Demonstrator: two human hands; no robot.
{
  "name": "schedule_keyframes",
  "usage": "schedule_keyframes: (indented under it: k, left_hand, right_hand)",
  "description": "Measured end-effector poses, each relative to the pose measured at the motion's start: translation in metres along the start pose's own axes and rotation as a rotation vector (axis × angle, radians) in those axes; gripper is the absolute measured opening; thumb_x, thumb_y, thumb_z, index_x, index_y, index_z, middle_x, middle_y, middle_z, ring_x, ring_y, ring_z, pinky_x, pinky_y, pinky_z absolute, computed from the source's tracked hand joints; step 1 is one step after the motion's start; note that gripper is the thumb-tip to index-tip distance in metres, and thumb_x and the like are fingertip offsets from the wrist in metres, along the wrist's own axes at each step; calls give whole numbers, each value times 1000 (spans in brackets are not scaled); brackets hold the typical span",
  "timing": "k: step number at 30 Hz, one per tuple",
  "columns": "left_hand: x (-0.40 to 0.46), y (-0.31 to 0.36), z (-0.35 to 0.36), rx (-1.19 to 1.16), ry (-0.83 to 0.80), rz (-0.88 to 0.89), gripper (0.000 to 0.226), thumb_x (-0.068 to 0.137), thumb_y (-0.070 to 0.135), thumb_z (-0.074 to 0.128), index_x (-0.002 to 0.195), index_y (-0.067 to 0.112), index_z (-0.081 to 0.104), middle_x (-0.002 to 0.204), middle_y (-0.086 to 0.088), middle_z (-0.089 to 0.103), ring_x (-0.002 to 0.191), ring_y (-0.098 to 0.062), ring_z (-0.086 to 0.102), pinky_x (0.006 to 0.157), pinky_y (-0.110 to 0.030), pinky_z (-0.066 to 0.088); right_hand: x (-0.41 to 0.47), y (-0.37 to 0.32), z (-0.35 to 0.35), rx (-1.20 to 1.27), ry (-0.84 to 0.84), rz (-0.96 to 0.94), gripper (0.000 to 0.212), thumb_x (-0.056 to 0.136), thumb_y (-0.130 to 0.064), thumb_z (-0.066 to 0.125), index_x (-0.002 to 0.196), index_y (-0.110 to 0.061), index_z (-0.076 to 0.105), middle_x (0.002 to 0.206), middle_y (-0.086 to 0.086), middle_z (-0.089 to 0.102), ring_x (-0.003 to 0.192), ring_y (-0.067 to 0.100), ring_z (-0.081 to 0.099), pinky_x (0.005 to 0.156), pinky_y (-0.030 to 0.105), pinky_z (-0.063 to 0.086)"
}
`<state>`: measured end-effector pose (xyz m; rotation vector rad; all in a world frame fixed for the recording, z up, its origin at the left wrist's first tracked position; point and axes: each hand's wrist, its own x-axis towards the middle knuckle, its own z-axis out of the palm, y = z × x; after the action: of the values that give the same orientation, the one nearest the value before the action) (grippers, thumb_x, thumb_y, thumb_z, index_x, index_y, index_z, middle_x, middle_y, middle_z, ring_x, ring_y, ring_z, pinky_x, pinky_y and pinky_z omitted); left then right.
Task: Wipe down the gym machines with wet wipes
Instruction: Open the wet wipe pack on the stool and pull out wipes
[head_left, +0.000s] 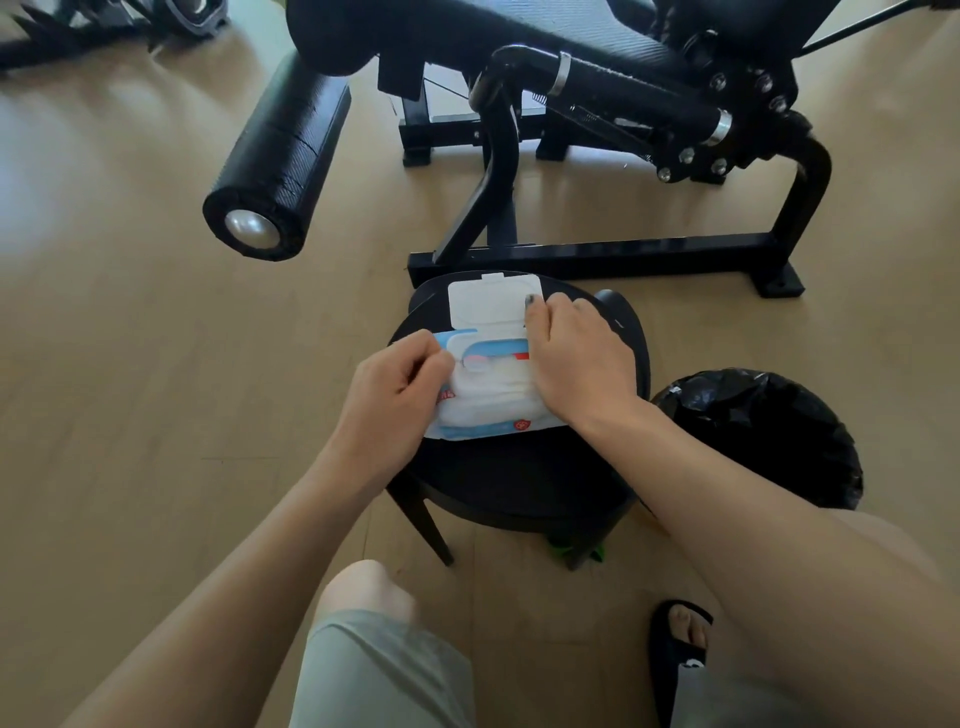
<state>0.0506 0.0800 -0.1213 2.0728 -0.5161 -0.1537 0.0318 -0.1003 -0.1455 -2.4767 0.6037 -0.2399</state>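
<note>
A pack of wet wipes (488, 410) lies on a small round black stool (519, 483), its white flip lid (493, 304) swung open and standing back from the opening; the pack is white and blue with red marks at its edges. The left hand (395, 387) has its fingers curled at the left end of the pack, pinching at the opening where a white wipe shows; the right hand (571, 364) lies over the right end of the pack, fingers bent and gripping it down against the stool, one fingertip touching the corner of the open lid.

Just beyond the stool stands the gym machine (597, 104) — black frame, a floor bar (623, 257) running across close to the stool's far edge, a padded seat above, bolts and chrome collars on its tubes; a black foam roller (283, 161) with a shiny end cap juts out to the left, well apart from the pack.

To the right of the stool, just beside it, sits a bin lined with a black bag (763, 431). The floor (130, 338) is pale wood. Below — a bare knee and light shorts (384, 670), and a foot in a black slipper (675, 644) on the right.
</note>
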Motion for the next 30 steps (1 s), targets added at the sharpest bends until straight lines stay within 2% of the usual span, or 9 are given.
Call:
schedule_keyframes:
  k: [3,6,7,10,13,15,19,28,30]
  left_hand:
    - [6,2,3,-82,2,-64,37,102,11,49,66,19,47,56,19,46,60,0,43,54,-12,34]
    - [7,2,3,-80,-20,-87,36,102,15,49,67,18,47,56,18,45,59,-1,43,53,-13,34]
    - [7,4,3,-76,-16,-88,36,102,15,49,67,19,47,58,16,46,59,0,44,53,-13,34]
    - [6,6,4,25,39,-62,31,100,11,51,70,19,49,66,10,48,61,1,47,55,-11,36]
    - [5,0,2,249,83,62,8,95,11,56,94,18,53,89,4,53,76,-6,49,63,-13,38]
    - [5,0,0,409,51,206,19,94,10,55,109,21,56,108,3,52,88,-8,51,75,-18,43]
    - [17,15,-3,659,-87,515,31,90,14,41,96,18,71,106,-2,61,94,-21,53,73,-32,41]
    - [34,41,0,609,-210,268,37,98,42,41,66,28,54,82,7,53,74,-16,52,59,-29,36]
    - [38,40,0,698,-236,314,25,98,39,50,76,29,55,87,9,51,79,-14,54,60,-27,35]
  right_hand:
    - [-3,0,-4,90,77,-10,29,107,-44,39,107,-18,50,102,1,55,88,19,59,75,44,55]
    - [-12,0,-20,45,327,-298,14,98,-26,60,103,-14,56,101,2,53,87,16,51,72,31,48]
    - [-13,-1,-27,38,290,-408,10,93,-21,64,100,-14,60,98,0,54,87,15,51,73,29,47]
    - [-16,-7,-44,52,-169,-573,13,91,-13,65,101,-19,72,99,-6,62,94,11,55,82,30,50]
    - [-16,-7,-54,32,-296,-556,19,93,-12,62,104,-21,74,102,-8,63,96,8,56,85,22,46]
    - [-17,-2,-57,66,-237,-528,18,93,-11,62,106,-18,72,103,-8,60,93,6,55,80,13,42]
    - [-23,8,-46,120,-93,-486,15,92,-7,63,104,-13,71,110,-4,58,100,7,54,88,9,42]
    - [-32,16,-17,295,178,-319,16,91,-7,57,100,-9,70,106,-7,56,101,10,54,89,22,49]
    - [-31,17,-13,320,211,-304,17,89,-7,55,97,-9,70,104,-8,54,99,11,54,89,28,51]
